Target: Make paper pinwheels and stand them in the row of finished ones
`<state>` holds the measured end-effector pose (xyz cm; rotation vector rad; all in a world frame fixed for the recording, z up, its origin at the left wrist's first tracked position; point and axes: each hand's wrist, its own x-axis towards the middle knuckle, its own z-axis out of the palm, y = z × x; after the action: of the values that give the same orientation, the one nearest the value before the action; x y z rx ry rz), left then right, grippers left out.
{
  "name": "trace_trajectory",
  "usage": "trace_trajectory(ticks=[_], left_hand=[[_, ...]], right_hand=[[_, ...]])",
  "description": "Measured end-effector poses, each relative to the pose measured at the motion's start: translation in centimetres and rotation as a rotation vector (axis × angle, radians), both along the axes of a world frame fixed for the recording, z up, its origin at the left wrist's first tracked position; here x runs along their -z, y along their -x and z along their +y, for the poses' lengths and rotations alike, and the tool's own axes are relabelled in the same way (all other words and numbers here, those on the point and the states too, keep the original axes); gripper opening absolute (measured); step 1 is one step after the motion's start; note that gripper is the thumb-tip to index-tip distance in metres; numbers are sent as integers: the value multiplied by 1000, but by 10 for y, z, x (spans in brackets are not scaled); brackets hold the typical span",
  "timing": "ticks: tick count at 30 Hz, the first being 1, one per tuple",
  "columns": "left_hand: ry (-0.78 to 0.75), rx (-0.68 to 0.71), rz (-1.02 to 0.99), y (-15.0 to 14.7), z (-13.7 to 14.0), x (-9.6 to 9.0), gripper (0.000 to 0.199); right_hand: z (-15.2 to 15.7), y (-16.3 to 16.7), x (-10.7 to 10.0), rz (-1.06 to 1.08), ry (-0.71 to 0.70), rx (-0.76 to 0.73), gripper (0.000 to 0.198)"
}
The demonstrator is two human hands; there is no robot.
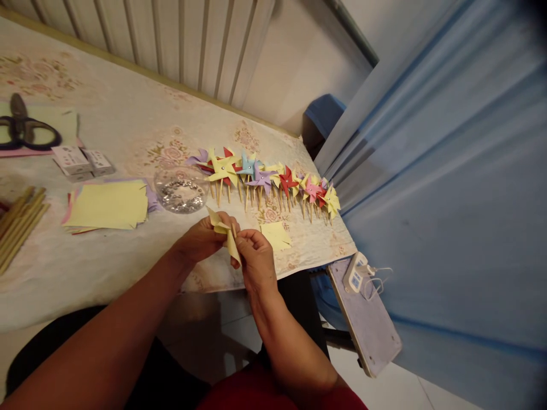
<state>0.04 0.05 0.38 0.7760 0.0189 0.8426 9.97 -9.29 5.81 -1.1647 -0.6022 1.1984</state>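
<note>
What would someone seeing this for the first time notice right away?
Probably the row of colorful paper pinwheels, clustered on the table beyond the hands and stretching to the right. Next, the folded yellow paper held by the left hand and right hand near the table's front edge. The big blue curtain filling the picture's right side may also catch the eye.

From my head, the view looks forward and down, fairly close, at my left hand [205, 236] and right hand [260, 257] near mid-frame. The table [94, 259] slants from upper left to centre right.
</note>
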Motion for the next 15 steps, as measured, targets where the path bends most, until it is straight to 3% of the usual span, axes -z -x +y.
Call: trace_trajectory(ticks=[7, 15], left_hand=[[-149, -46, 7, 2, 1, 0, 29], [-129, -47, -21, 3, 3, 6, 28]], right_hand=[[2, -4, 5, -37, -14, 15, 27], [3, 0, 7, -35, -25, 1, 24]])
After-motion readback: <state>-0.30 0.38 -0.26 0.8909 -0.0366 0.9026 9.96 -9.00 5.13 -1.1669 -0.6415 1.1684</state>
